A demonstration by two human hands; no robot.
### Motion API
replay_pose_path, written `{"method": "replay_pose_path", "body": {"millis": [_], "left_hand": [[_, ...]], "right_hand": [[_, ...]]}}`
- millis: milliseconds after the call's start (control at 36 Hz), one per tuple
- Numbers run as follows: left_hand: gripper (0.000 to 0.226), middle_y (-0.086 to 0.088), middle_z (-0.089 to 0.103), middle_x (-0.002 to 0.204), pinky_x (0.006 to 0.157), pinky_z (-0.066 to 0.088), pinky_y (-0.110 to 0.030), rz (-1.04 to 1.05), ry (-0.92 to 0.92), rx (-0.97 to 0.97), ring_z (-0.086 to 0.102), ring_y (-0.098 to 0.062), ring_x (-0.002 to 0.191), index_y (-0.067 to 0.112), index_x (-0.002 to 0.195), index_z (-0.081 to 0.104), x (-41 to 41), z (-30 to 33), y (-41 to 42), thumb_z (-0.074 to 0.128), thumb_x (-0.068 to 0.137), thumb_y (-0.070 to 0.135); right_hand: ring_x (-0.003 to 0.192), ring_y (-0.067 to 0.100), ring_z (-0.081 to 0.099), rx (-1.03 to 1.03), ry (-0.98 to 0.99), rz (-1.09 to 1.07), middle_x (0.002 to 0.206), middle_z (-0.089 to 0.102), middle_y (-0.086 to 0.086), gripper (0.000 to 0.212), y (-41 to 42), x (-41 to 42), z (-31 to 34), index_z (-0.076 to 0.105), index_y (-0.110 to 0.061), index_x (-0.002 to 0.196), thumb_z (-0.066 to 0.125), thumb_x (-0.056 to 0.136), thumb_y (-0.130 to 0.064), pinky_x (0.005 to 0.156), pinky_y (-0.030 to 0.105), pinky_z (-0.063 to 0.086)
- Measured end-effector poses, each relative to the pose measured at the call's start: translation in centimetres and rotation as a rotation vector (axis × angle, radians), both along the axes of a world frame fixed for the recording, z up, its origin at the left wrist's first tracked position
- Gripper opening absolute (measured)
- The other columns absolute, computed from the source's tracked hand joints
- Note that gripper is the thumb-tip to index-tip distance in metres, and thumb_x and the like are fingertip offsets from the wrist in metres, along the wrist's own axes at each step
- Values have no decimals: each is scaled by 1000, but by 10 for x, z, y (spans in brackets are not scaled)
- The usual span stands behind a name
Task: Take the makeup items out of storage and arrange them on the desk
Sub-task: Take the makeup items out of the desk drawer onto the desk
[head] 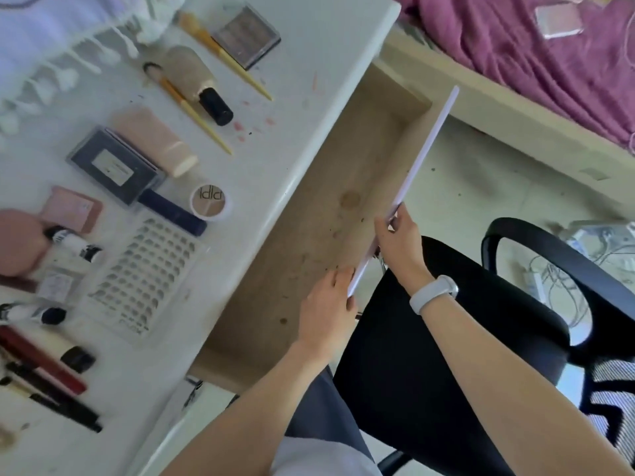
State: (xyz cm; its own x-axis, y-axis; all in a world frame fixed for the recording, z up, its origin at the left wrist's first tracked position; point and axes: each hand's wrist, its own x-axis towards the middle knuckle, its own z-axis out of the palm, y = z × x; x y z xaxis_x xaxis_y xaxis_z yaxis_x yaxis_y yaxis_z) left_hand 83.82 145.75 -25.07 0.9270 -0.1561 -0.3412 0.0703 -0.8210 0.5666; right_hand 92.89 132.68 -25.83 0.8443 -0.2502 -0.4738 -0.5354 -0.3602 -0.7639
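Nearest the camera, two bare forearms rise from the bottom of the frame toward the open drawer at centre. The left hand holds the lower end of the white drawer front, fingers curled over its edge from the drawer side. The right hand, with a white wristband behind it, grips the same panel a little higher, from the chair side. So each grip is closed on the panel, and neither holds a makeup item.

The panel's long axis runs diagonally from lower left near the left hand to upper right, parallel to the table edge. The drawer floor lies between panel and table; it looks bare apart from stains and specks, though its near end is hidden behind the hands.

The makeup items lie on the table at the left of the frame, well apart from both hands, the left being nearer. The brushes, the foundation bottle and the pens at lower left point mostly toward lower right, across the table's edge line. Judging from this, the likely coming move is pushing the panel toward the table, square to its long axis.
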Motion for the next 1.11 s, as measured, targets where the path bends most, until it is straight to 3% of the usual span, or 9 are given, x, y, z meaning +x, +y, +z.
{"method": "replay_pose_path", "body": {"millis": [194, 333, 417, 528, 667, 806, 944, 1000, 1111], "left_hand": [[46, -3, 63, 96, 58, 34, -26, -78, -67, 48, 54, -18, 72, 16, 130, 54, 4, 13, 7, 58, 84, 15], [39, 3, 65, 68, 61, 47, -29, -87, -318, 134, 59, -19, 60, 14, 94, 72, 11, 22, 16, 75, 55, 11], [32, 6, 68, 75, 70, 46, -35, -95, -372, 152, 60, -20, 72, 19, 92, 71, 15, 23, 24, 72, 60, 17], [30, 2, 68, 97, 75, 44, -38, -78, -380, 188, 61, -22, 88, 22, 92, 71, 20, 30, 32, 75, 62, 28], [43, -6, 64, 113, 79, 46, -44, -53, -356, 322, 60, -28, 102, 17, 103, 67, 27, 36, 46, 72, 61, 30], [60, -14, 55, 130, 85, 42, -47, -1, -363, 495, 53, -33, 116, 12, 118, 62, 32, 38, 77, 70, 67, 44], [64, -14, 54, 133, 83, 42, -45, 42, -333, 549, 54, -31, 117, 7, 125, 57, 46, 43, 92, 75, 68, 31], [61, -9, 57, 130, 82, 41, -42, 37, -338, 567, 56, -27, 115, 7, 125, 57, 48, 44, 97, 76, 71, 26], [56, -7, 61, 126, 77, 45, -38, 21, -317, 599, 60, -25, 109, 9, 121, 61, 51, 46, 96, 79, 70, 24]], "right_hand": [[41, 7, 24, -26, -22, -25, 55, 28, -3, 14, 1, 2, 6, 40, -5, 84, 49, 90, -14, 43, 22, 27], [49, 11, 26, 0, -59, -26, 60, 28, 2, 20, 5, 4, 20, 49, -4, 101, 52, 89, -21, 45, 26, 29], [48, 9, 32, 20, -68, -24, 69, 36, 8, 21, 10, 7, 27, 52, -11, 106, 53, 89, -22, 42, 22, 34], [62, 16, 45, 69, -64, -26, 76, 47, 14, 21, 16, 14, 31, 53, -14, 110, 54, 91, -22, 56, 31, 48], [71, 22, 46, 143, -10, -12, 83, 51, 27, 18, 29, 21, 30, 52, -19, 109, 46, 93, -22, 77, 63, 48], [76, 23, 50, 201, 58, -23, 77, 48, 5, 55, 52, 34, 24, 30, -27, 144, 38, 92, -10, 84, 62, 47], [86, 38, 58, 244, 105, 37, 94, 53, 24, 61, 78, 54, 28, 25, -25, 147, 35, 91, -2, 89, 58, 47], [81, 33, 53, 270, 110, 57, 88, 49, 17, 64, 89, 61, 30, 25, -25, 147, 34, 89, 1, 90, 60, 45], [84, 35, 52, 258, 120, 59, 104, 55, 28, 70, 97, 61, 31, 19, -26, 149, 32, 87, 3, 90, 63, 42]]}}
